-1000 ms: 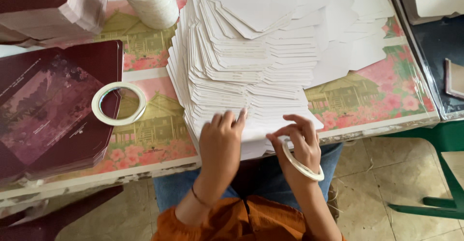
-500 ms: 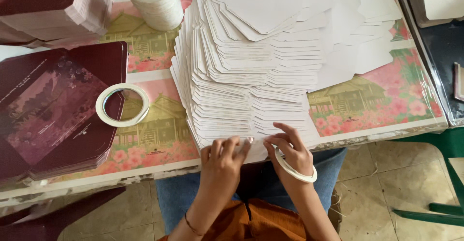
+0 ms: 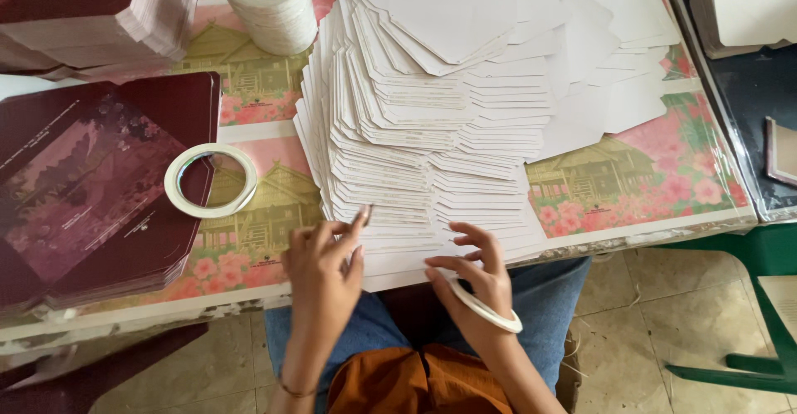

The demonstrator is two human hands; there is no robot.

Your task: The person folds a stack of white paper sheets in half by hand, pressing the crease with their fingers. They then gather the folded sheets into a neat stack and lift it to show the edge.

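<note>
**Thin sheets, fingertip work**

Clearly light and flexible, the white sheets [image 3: 423, 165] lie fanned in an overlapping spread on the surface [image 3: 656, 173], their near edge at its front rim. Single sheets look slippery against each other and crease easily; an exposed corner or near edge is the place to pinch.

Left hand [image 3: 322, 269] rests palm-down on the lowest sheets, fingers extended, its grip closed on nothing. Right hand [image 3: 475, 274] hovers with fingers curled, fingertips touching the paper, a tape ring [image 3: 486, 308] looped over it. Another tape roll [image 3: 211, 181] sits left, beside maroon covers [image 3: 91, 190].
</note>
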